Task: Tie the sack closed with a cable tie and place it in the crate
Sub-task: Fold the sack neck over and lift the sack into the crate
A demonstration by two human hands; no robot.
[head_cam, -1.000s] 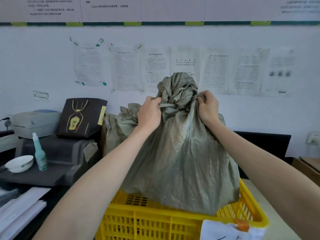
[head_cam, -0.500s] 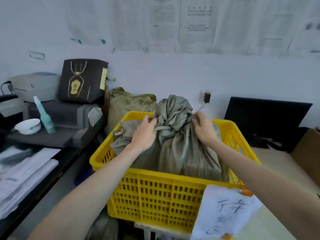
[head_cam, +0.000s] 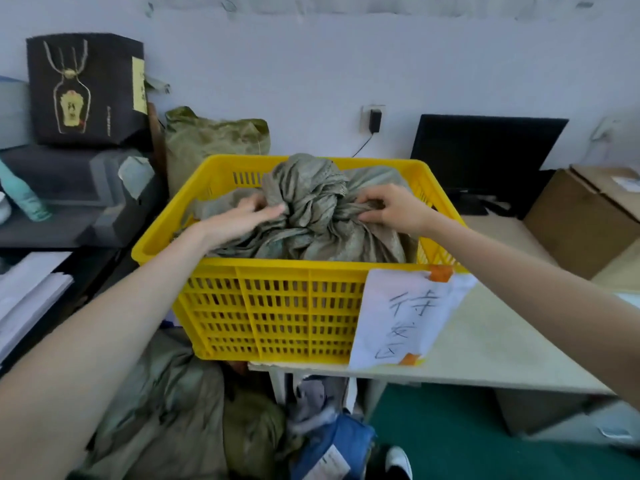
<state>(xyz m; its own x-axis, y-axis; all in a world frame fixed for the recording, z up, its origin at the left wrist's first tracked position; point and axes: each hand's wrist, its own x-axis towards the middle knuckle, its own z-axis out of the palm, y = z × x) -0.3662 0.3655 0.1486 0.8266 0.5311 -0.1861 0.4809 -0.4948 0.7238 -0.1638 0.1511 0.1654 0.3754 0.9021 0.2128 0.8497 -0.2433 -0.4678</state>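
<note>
Two hands work at the sack (head_cam: 311, 216), which sits inside the crate (head_cam: 277, 306) on the bench (head_cam: 485, 341). Far left, a black bag (head_cam: 83, 88) stands on a dark machine. Left hand (head_cam: 242, 218) lies flat against the sack's gathered neck, its grip spread, fingers extended, touching the cloth. Bunched top rises between the hands, just above the crate rim. Right hand (head_cam: 391, 209) has its grip pinching a fold of sack at the neck. Cable tie cannot be made out. A handwritten label (head_cam: 398, 317) hangs on the crate front. A monitor (head_cam: 485, 157) stands behind, right.
</note>
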